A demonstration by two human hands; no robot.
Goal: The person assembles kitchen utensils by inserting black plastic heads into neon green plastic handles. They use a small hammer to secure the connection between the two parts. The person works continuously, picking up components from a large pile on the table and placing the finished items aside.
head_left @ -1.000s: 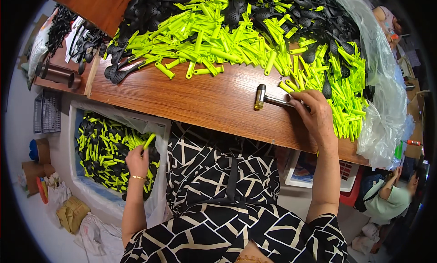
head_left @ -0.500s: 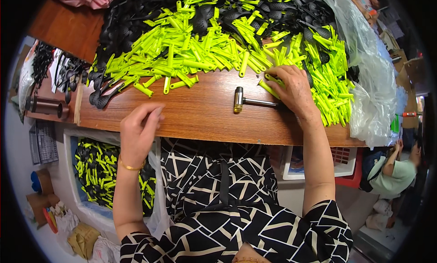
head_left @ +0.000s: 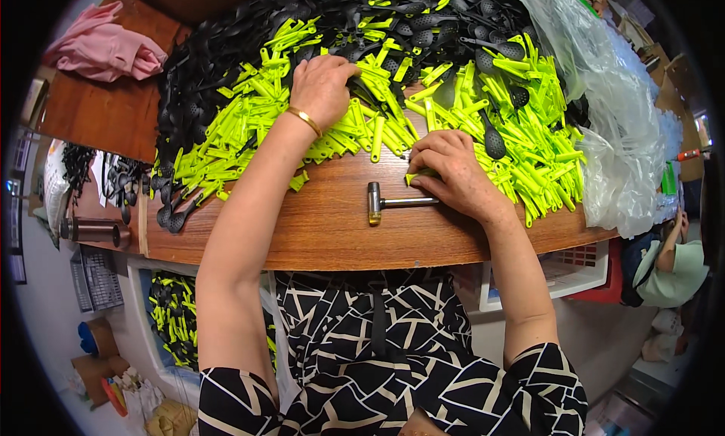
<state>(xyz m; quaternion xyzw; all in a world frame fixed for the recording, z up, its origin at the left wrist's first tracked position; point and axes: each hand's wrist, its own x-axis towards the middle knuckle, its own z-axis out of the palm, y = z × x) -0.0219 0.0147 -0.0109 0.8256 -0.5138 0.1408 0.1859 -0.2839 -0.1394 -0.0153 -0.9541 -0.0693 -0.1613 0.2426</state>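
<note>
My left hand [head_left: 321, 92] reaches far over the pile, its fingers curled down among lime-green plastic handles [head_left: 260, 119] and black perforated spoon heads [head_left: 423, 37]. Its fingertips are hidden, so what they touch does not show. My right hand [head_left: 457, 172] is closed on a green handle [head_left: 411, 179], of which just an end sticks out by the thumb. Just left of and below that hand, a small hammer [head_left: 375, 203] with a metal head and a yellowish face lies on the brown wooden table [head_left: 325, 232]; its shaft runs toward the hand.
Clear plastic sheeting [head_left: 604, 134] borders the pile on the right. A pink cloth [head_left: 106, 47] lies at the back left. Below the table edge stand a lined bin [head_left: 155, 338] of green-and-black pieces and a white crate [head_left: 544, 281]. Another person [head_left: 672, 274] sits at the far right.
My left hand has moved from above the table's front edge, up and right into the pile. The right hand still grips the green handle, slightly lower and further left in view. The view has shifted.
</note>
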